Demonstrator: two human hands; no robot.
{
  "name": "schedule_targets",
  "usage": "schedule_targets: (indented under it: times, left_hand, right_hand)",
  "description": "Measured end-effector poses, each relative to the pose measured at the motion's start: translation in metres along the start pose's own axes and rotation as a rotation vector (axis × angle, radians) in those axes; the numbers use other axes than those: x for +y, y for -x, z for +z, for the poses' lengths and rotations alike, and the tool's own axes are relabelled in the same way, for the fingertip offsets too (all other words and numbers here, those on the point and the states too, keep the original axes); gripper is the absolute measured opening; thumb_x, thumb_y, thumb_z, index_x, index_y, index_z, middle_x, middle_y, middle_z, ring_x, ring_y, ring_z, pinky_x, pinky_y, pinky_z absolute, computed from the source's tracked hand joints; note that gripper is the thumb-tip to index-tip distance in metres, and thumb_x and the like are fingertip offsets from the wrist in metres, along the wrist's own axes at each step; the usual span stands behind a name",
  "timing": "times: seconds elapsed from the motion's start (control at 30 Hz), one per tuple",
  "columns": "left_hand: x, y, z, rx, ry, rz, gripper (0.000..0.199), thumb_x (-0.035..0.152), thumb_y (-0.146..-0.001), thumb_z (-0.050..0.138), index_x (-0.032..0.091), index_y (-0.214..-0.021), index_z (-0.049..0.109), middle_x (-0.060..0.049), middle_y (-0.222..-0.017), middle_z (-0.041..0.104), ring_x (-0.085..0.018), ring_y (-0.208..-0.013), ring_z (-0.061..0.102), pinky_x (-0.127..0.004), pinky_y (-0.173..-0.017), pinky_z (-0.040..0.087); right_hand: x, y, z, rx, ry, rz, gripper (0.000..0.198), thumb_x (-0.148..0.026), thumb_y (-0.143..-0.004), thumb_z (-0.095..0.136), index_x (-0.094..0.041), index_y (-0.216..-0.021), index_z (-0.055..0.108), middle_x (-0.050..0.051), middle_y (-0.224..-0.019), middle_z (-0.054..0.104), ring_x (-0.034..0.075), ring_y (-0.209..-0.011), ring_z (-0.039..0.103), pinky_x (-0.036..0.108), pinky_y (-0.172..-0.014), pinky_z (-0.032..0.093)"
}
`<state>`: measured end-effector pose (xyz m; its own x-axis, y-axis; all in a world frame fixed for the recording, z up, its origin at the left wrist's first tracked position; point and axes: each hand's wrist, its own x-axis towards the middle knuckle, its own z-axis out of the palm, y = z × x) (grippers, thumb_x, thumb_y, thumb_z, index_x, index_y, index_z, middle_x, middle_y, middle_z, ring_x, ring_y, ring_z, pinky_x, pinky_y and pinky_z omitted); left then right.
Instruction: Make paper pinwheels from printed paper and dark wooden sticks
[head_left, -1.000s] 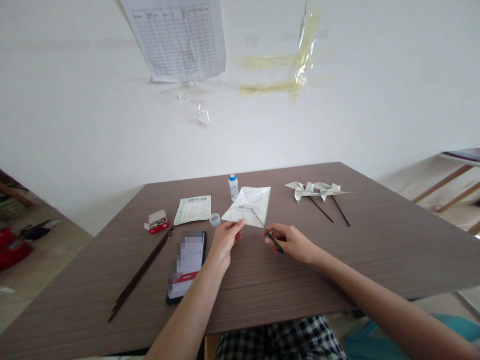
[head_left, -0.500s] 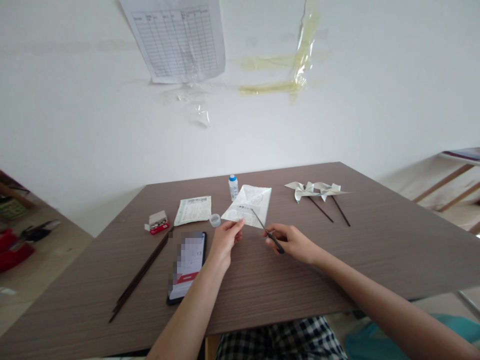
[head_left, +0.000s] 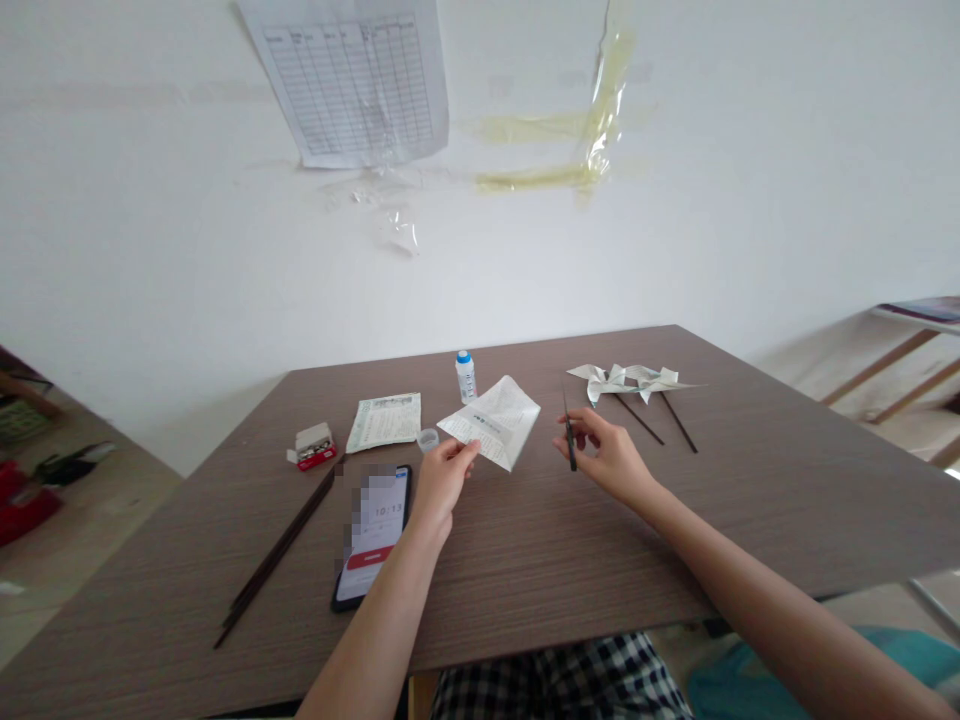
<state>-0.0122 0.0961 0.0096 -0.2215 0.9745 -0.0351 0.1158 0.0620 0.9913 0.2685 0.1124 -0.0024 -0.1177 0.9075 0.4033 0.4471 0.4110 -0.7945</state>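
Note:
My left hand (head_left: 444,482) pinches the near edge of a printed paper sheet (head_left: 499,420), held up over the table with one corner pointing toward me. In my right hand (head_left: 604,452) is a pair of scissors (head_left: 570,440), its dark handles in the fingers and its blades pointing up and away, apart from the paper. Behind the paper stands a white bottle (head_left: 466,380) with a blue top. A small clear cap (head_left: 428,439) lies just beyond my left hand. Two paper pinwheels (head_left: 634,384) on dark sticks lie to the right, past my right hand.
On the brown table (head_left: 750,500), a phone (head_left: 373,540) lies left of my left forearm. Dark sticks (head_left: 277,555), an open red and white box (head_left: 315,447) of small metal pieces and more printed paper (head_left: 385,422) lie farther left. A white wall (head_left: 225,260) rises behind.
The scissors have come away from the paper, moving right and turning upright with my right hand. The paper has turned in my left hand, so a corner now points toward me.

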Motion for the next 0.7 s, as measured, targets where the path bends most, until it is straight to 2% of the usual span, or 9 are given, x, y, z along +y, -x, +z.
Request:
schedule_targets:
  times: [0.1, 0.2, 0.33, 0.43, 0.57, 0.7]
  left_hand:
    - [0.001, 0.002, 0.001, -0.055, -0.052, 0.003, 0.025, 0.044, -0.074, 0.091, 0.023, -0.067, 0.081, -0.004, -0.072, 0.076, -0.021, -0.072, 0.065, -0.031, -0.069, 0.047]
    - [-0.001, 0.003, 0.002, -0.113, -0.164, 0.049, 0.015, 0.036, -0.079, 0.086, 0.023, -0.073, 0.086, -0.007, -0.081, 0.082, -0.025, -0.081, 0.071, -0.034, -0.075, 0.049]
    - [-0.006, 0.002, 0.003, -0.149, -0.292, 0.106, 0.011, 0.030, -0.085, 0.084, 0.024, -0.076, 0.088, -0.008, -0.091, 0.085, -0.029, -0.090, 0.077, -0.039, -0.088, 0.055]
    - [-0.009, 0.000, 0.004, -0.136, -0.359, 0.130, 0.010, 0.024, -0.085, 0.084, 0.023, -0.076, 0.087, -0.009, -0.095, 0.084, -0.030, -0.094, 0.079, -0.041, -0.095, 0.057]
    - [-0.010, 0.001, 0.002, -0.054, -0.426, 0.183, 0.017, 0.021, -0.085, 0.086, 0.024, -0.069, 0.080, -0.006, -0.091, 0.076, -0.027, -0.088, 0.075, -0.042, -0.095, 0.059]
    - [-0.014, 0.002, 0.002, 0.036, -0.503, 0.294, 0.008, 0.025, -0.091, 0.086, 0.024, -0.084, 0.082, -0.007, -0.102, 0.075, -0.027, -0.091, 0.075, -0.044, -0.097, 0.062]
  right_hand:
    - [0.009, -0.005, -0.001, 0.147, 0.039, -0.032, 0.038, -0.045, -0.089, 0.081, -0.027, -0.122, 0.078, 0.010, -0.109, 0.088, 0.029, -0.095, 0.072, 0.044, -0.094, 0.056]
    - [0.014, -0.007, 0.001, 0.137, 0.010, -0.015, 0.040, -0.043, -0.085, 0.084, -0.027, -0.121, 0.078, 0.012, -0.119, 0.090, 0.031, -0.103, 0.076, 0.048, -0.101, 0.059]
    - [0.019, -0.006, 0.007, 0.083, -0.043, 0.045, 0.035, -0.037, -0.080, 0.086, -0.026, -0.113, 0.080, 0.008, -0.104, 0.089, 0.033, -0.106, 0.080, 0.049, -0.105, 0.059]
    - [0.023, -0.005, 0.011, 0.051, -0.073, 0.107, 0.037, -0.039, -0.078, 0.085, -0.025, -0.112, 0.080, 0.003, -0.091, 0.084, 0.031, -0.096, 0.080, 0.047, -0.099, 0.059]
    - [0.025, -0.006, 0.013, 0.030, -0.115, 0.147, 0.040, -0.047, -0.077, 0.083, -0.024, -0.110, 0.077, 0.000, -0.080, 0.078, 0.027, -0.083, 0.074, 0.043, -0.089, 0.057]
    - [0.025, -0.008, 0.015, 0.039, -0.194, 0.225, 0.046, -0.056, -0.075, 0.085, -0.025, -0.107, 0.074, 0.002, -0.079, 0.079, 0.027, -0.079, 0.072, 0.040, -0.079, 0.054]
